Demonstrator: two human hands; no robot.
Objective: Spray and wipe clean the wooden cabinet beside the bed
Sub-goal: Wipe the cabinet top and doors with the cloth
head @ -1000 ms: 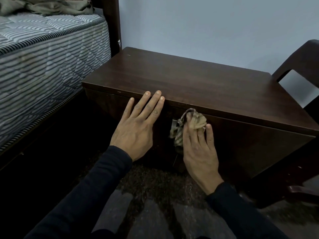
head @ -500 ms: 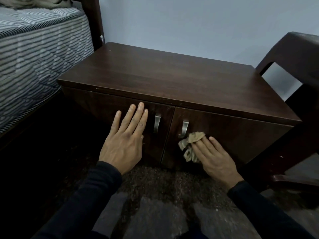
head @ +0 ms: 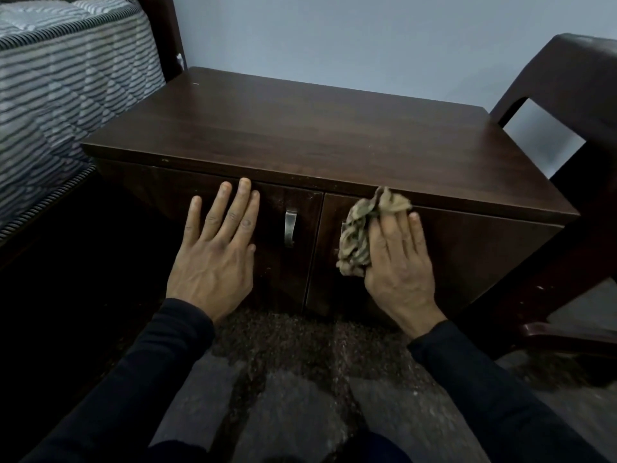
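The dark wooden cabinet (head: 317, 135) stands against the wall with two front doors. My left hand (head: 217, 252) lies flat, fingers spread, on the left door, just left of its metal handle (head: 289, 227). My right hand (head: 399, 265) presses a crumpled tan patterned cloth (head: 362, 228) against the upper part of the right door, right under the top's front edge. The cloth covers the right door's handle. No spray bottle is in view.
The bed's striped mattress (head: 63, 95) sits close on the left, its dark frame beside the cabinet. A dark wooden chair (head: 574, 105) stands at the right, almost touching the cabinet. Below is a dark rug (head: 300, 332) on a grey floor.
My right hand has slid the cloth up the right door, from its lower part to just under the top edge. My left hand has stayed flat on the left door.
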